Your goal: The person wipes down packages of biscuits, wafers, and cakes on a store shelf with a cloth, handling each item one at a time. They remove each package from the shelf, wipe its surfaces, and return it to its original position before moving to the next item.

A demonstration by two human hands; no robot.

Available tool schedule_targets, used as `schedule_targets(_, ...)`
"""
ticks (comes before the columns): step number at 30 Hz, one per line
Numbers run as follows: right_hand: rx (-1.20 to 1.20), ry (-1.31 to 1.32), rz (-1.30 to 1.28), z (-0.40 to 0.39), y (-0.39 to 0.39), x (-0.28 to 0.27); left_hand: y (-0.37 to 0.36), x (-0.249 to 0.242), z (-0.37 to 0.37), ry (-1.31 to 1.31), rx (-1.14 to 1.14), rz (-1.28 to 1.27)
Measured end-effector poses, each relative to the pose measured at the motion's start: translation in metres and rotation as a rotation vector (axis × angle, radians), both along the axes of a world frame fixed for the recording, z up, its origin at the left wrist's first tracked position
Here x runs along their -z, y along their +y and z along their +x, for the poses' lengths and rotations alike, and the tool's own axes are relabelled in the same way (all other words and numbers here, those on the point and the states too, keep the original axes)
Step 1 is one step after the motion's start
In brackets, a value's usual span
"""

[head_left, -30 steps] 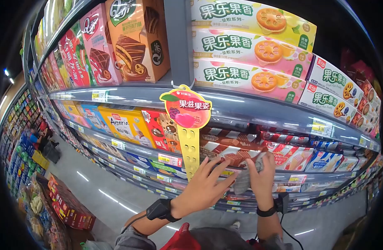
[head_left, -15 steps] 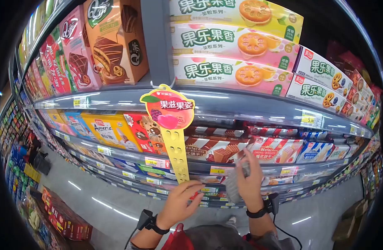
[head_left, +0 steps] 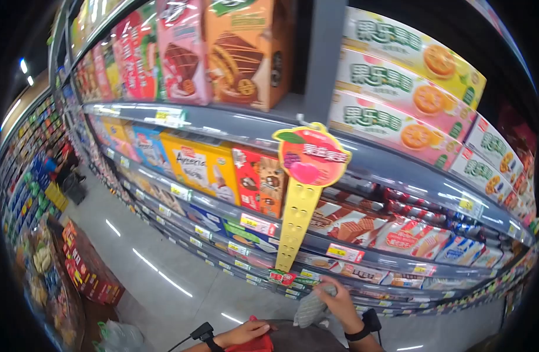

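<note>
In my right hand (head_left: 339, 304) is a bunched grey cloth (head_left: 312, 308), pinched between thumb and fingers, its loose end hanging down to the left. That hand is in front of the lower shelves, just right of a yellow hanging strip (head_left: 299, 226) with a fruit-printed sign (head_left: 314, 155) on top. Lower down, my left hand (head_left: 246, 333) rests near my waist beside some red fabric (head_left: 258, 341). Its fingers lie stretched out and hold nothing that I can see. Both wrists wear black bands.
Long biscuit boxes (head_left: 392, 120) are stacked on the upper right shelf, chocolate cake boxes (head_left: 240, 53) on the left. Wafer packs (head_left: 407, 232) and a yellow box (head_left: 205, 167) fill the shelf below. A produce display (head_left: 46, 276) stands left; a person (head_left: 49, 161) is farther down the aisle.
My view has turned left, so the shelves shift rightward. The right hand has lowered away from the wafer packs with the cloth. My left hand has dropped from the yellow strip to my waist.
</note>
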State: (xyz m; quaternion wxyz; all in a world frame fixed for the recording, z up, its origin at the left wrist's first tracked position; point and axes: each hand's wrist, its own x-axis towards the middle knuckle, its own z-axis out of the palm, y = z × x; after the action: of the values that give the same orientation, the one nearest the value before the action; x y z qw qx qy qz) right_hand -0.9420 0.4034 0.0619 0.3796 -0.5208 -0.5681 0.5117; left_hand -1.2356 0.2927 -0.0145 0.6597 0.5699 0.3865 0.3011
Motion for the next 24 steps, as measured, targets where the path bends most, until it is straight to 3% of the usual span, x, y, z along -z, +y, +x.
schedule_targets(3,-0.057,0.135,-0.256,-0.007,-0.007,0.017,-0.023,0.052,-0.019,-0.520,-0.180,-0.509)
schedule_targets(6,-0.037,0.272,-0.321,-0.012,-0.018,0.018,-0.048,0.057,-0.018,-0.312,-0.438,-0.002)
schedule_targets(9,-0.024,0.317,-0.461,-0.014,-0.032,0.022,-0.064,0.005,-0.022,0.202,-0.392,0.593)
schedule_targets(10,-0.024,0.320,-0.524,-0.014,-0.034,0.024,-0.065,0.018,-0.022,0.283,-0.335,0.652)
schedule_targets(13,-0.062,0.219,-0.476,-0.022,-0.046,0.015,-0.077,0.034,-0.019,0.294,-0.245,0.411)
schedule_targets(14,-0.083,0.069,-0.393,-0.022,-0.051,0.008,-0.073,0.033,-0.019,0.416,-0.131,0.311)
schedule_targets(16,-0.139,-0.189,-0.209,-0.025,-0.055,-0.003,-0.074,0.071,-0.004,0.441,-0.252,0.329)
schedule_targets(19,-0.050,-0.314,-0.426,-0.014,-0.066,0.019,-0.066,0.065,0.029,0.342,-0.490,0.277)
schedule_targets(20,-0.068,-0.313,-0.138,-0.005,-0.073,0.049,-0.056,0.058,0.040,0.277,-0.581,0.252)
schedule_targets(22,-0.027,-0.241,-0.102,-0.011,-0.082,0.067,-0.049,0.048,0.061,0.334,-0.609,0.274)
schedule_targets(23,-0.008,-0.212,-0.100,-0.006,-0.091,0.070,-0.053,0.043,0.072,0.360,-0.622,0.268)
schedule_targets(24,-0.119,-0.286,-0.350,0.005,-0.092,0.063,-0.054,0.038,0.080,0.341,-0.590,0.219)
